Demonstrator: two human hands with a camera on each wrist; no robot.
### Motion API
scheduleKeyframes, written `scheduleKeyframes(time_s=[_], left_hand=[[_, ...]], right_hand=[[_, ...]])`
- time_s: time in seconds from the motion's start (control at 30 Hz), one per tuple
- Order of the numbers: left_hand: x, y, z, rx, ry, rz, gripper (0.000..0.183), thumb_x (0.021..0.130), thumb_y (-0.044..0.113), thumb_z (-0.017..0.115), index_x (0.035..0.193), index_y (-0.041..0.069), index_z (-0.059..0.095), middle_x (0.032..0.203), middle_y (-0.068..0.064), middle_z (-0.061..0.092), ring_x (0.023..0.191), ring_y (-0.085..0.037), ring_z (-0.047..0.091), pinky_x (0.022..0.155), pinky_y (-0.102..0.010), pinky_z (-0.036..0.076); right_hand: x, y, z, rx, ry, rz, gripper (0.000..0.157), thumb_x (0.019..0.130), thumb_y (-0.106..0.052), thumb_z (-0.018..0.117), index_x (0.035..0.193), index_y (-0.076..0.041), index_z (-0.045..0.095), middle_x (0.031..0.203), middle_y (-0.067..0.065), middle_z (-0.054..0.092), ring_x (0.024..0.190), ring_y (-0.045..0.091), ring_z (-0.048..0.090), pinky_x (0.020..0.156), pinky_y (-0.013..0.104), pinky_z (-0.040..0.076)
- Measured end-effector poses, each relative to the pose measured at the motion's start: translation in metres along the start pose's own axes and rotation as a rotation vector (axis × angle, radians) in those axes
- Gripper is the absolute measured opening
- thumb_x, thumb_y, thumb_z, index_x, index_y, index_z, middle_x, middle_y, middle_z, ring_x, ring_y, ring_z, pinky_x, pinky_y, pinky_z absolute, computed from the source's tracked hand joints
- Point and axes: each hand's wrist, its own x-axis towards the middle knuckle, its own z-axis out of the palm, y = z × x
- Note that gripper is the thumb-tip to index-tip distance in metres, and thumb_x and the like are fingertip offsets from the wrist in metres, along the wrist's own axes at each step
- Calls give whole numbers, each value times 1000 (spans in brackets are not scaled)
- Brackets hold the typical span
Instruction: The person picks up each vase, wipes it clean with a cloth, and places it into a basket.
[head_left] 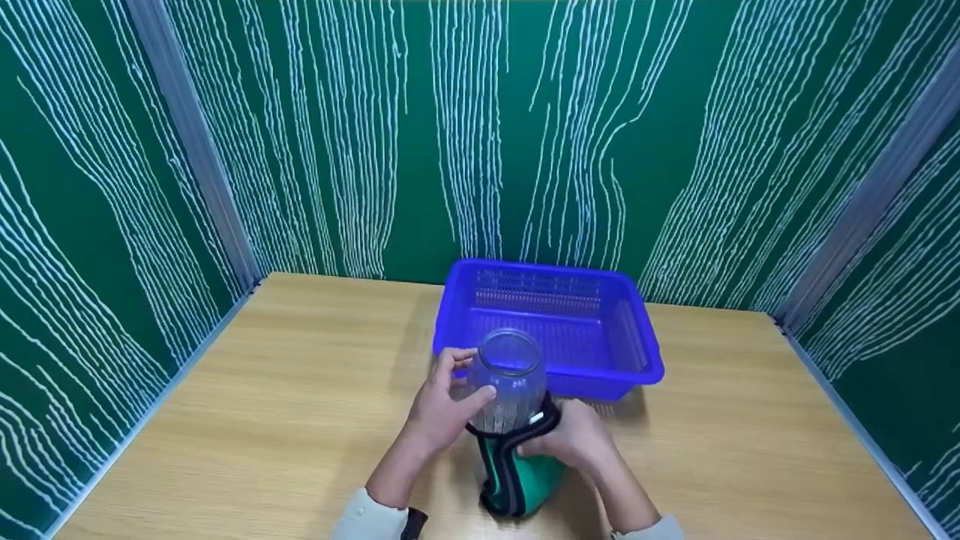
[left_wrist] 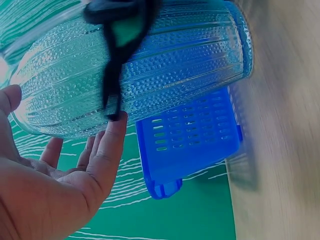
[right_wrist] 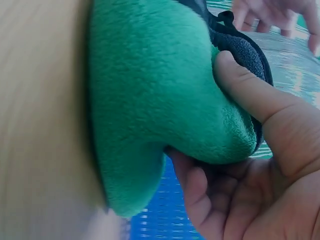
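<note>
A clear ribbed glass vase stands upright with its round mouth up, its textured wall seen from close by in the left wrist view. My left hand holds its upper side, thumb in front and fingers round the far side. A green plush cloth with dark edging hangs against the lower front of the vase. My right hand pinches this cloth between thumb and fingers at the vase's right side. In the left wrist view, a dark edge strip of the cloth crosses the glass.
A blue plastic basket with slotted walls sits just behind the vase on the wooden table. Green panels with wavy white lines enclose the table at the back and sides, joined by grey corner posts.
</note>
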Motion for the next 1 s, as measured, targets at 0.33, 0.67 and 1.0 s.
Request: scheduleKeyframes(time_s=[0.33, 0.67, 1.0], left_hand=[[1, -1, 3, -90, -6, 69, 50, 77, 36, 63, 118, 30, 35, 119, -2, 42, 113, -24, 42, 93, -43, 39], [1, 2, 1, -77, -26, 10, 53, 76, 42, 62, 121, 40, 35, 123, 1, 39, 116, -23, 40, 93, -44, 39], [-6, 19, -2, -53, -12, 29, 42, 86, 23, 52, 124, 27, 37, 126, -4, 40, 111, -27, 46, 88, -44, 42]], right_hand=[[-11, -15, -13, 117, 93, 18, 79, 39, -37, 85, 107, -9, 57, 101, 4, 62, 97, 20, 55, 87, 39, 42], [-19, -23, -18, 162, 233, -46, 84, 44, -31, 85, 117, -7, 51, 114, 9, 55, 108, 25, 49, 92, 43, 38], [-18, -29, -23, 212, 312, -152, 83, 44, -29, 85, 119, -19, 51, 106, -1, 53, 98, 17, 46, 84, 34, 39]])
